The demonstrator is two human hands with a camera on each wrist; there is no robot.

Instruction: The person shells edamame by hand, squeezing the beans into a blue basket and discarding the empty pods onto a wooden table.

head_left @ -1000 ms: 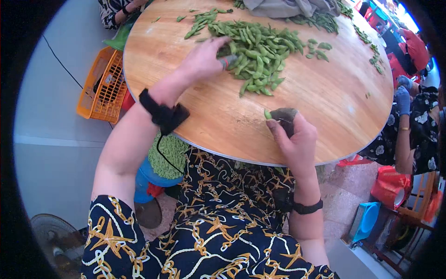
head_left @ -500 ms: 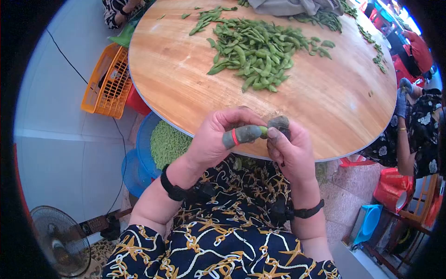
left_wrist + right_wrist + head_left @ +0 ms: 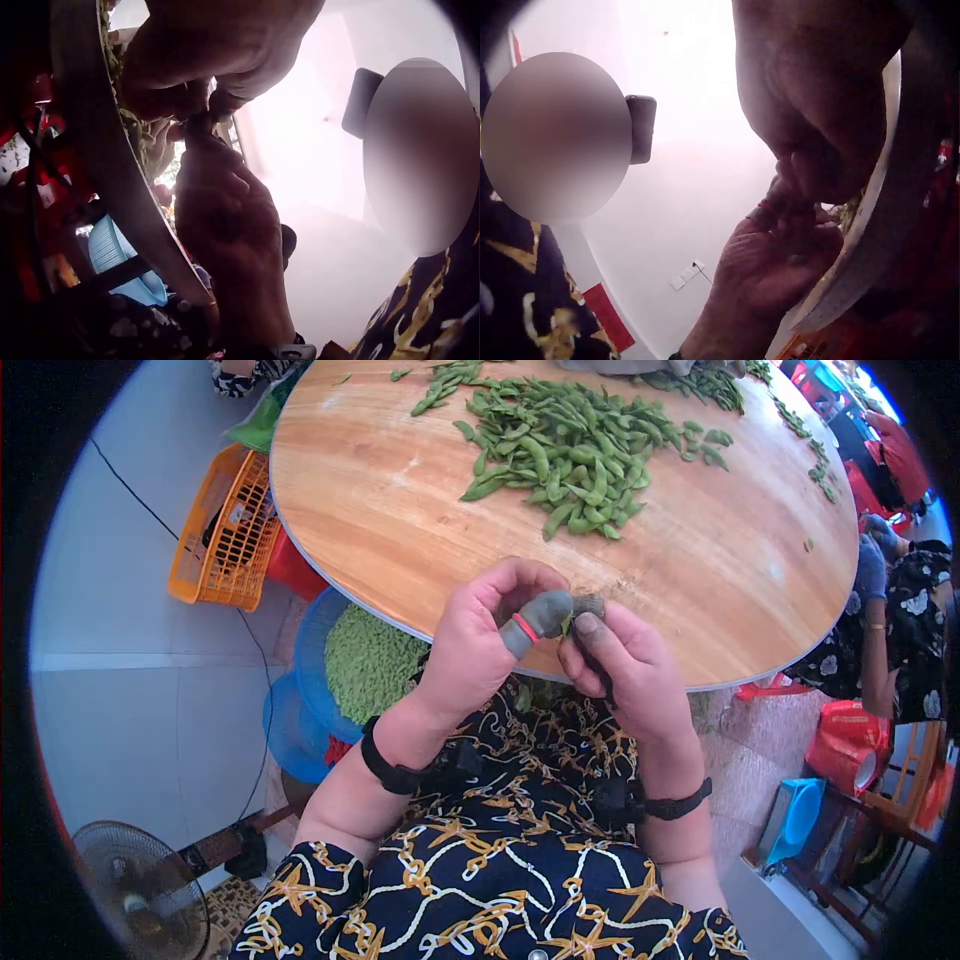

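Over the near edge of the round wooden table [image 3: 380,510], my two hands meet fingertip to fingertip. My left hand [image 3: 490,625] has a grey-green cover with a red band on its thumb. Dark covers are on fingers of my right hand [image 3: 625,655]. Between the fingertips shows a sliver of a green soybean pod [image 3: 566,627], pinched from both sides and mostly hidden. Beyond the hands lies a heap of soybean pods [image 3: 570,450]. Both wrist views are dark, with the left hand [image 3: 217,45] and right hand [image 3: 229,217] touching at the fingertips.
Below the table's left edge stands a blue basin [image 3: 310,645] of shelled green beans [image 3: 370,665]. An orange crate [image 3: 225,525] is farther left, and a fan [image 3: 140,900] at lower left. Another person's gloved hands [image 3: 875,555] are at the right, near red bags [image 3: 850,745].
My left hand came back from the pod heap to the right hand, which held a pod near the table edge. Both hands now work on that pod, and less of it shows.
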